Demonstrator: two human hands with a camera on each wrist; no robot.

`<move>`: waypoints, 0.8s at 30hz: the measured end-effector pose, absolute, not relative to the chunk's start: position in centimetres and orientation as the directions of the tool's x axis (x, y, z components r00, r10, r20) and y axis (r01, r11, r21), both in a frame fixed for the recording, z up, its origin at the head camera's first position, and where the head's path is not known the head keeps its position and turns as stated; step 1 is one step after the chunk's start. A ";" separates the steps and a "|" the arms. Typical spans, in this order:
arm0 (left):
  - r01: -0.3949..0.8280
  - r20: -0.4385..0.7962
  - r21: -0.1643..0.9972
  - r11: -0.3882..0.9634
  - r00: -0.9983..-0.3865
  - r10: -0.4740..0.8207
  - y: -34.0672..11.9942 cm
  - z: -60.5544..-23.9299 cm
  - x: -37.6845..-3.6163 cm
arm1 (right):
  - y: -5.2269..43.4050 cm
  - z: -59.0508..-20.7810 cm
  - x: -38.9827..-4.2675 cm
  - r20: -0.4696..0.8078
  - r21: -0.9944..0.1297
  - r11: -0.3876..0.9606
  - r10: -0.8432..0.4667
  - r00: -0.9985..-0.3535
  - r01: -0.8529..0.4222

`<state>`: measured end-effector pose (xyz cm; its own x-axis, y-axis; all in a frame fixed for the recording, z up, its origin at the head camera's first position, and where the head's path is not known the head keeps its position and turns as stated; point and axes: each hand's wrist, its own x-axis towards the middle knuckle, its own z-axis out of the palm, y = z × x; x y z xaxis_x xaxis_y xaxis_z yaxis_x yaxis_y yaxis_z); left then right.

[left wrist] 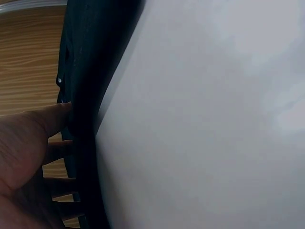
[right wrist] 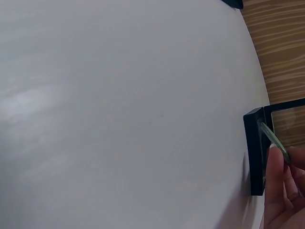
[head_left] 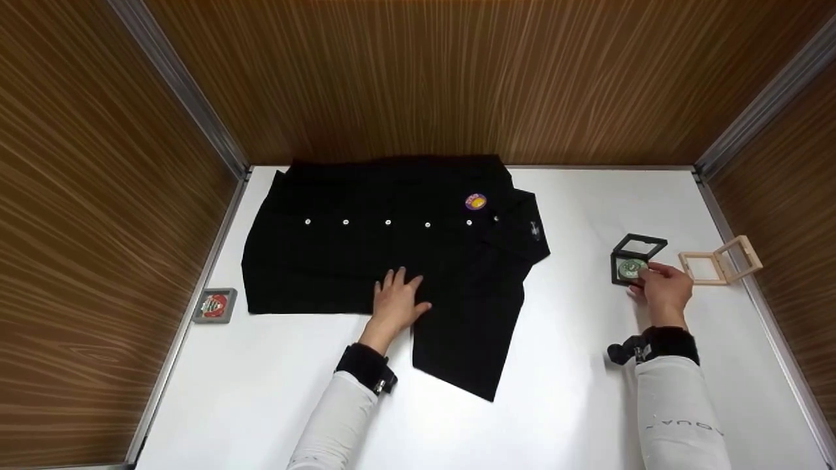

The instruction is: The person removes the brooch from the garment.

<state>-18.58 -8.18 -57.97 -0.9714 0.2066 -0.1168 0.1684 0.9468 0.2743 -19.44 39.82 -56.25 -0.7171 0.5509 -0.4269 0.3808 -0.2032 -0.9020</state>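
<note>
A black shirt (head_left: 392,254) with white buttons lies spread on the white table (head_left: 575,391). A purple and yellow badge (head_left: 475,202) is pinned near its collar. My left hand (head_left: 398,290) rests flat on the shirt's lower edge with its fingers spread, and the left wrist view shows its palm (left wrist: 24,157) against the dark cloth (left wrist: 90,95). My right hand (head_left: 646,277) pinches a round green badge (head_left: 630,268) inside an open black case (head_left: 637,256). In the right wrist view, its fingers (right wrist: 279,191) hold the badge edge-on (right wrist: 275,140) at the black case (right wrist: 255,157).
An open tan case (head_left: 718,262) lies just right of the black one. A grey case holding a red badge (head_left: 214,305) sits at the table's left edge. Wood-grain walls (head_left: 424,78) enclose the table on three sides.
</note>
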 end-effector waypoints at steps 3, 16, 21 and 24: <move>0.165 -0.122 0.273 0.948 -0.971 0.204 -8.2 -58.0 -18.6 | 39.9 -56.4 -19.4 -0.420 -0.904 -0.186 0.550 -0.722 0.384; 0.168 -0.116 0.269 0.948 -0.972 0.205 -8.2 -58.0 -18.6 | 40.5 -56.1 -19.1 -0.405 -0.906 -0.105 0.493 -0.770 0.409; 0.170 -0.118 0.269 0.948 -0.971 0.208 -8.2 -57.9 -18.6 | 40.8 -55.9 -18.9 -0.369 -0.912 -0.016 0.475 -0.799 0.411; 0.169 -0.118 0.270 0.948 -0.971 0.207 -8.2 -57.9 -18.6 | 41.0 -55.7 -18.7 -0.347 -0.912 0.028 0.476 -0.808 0.409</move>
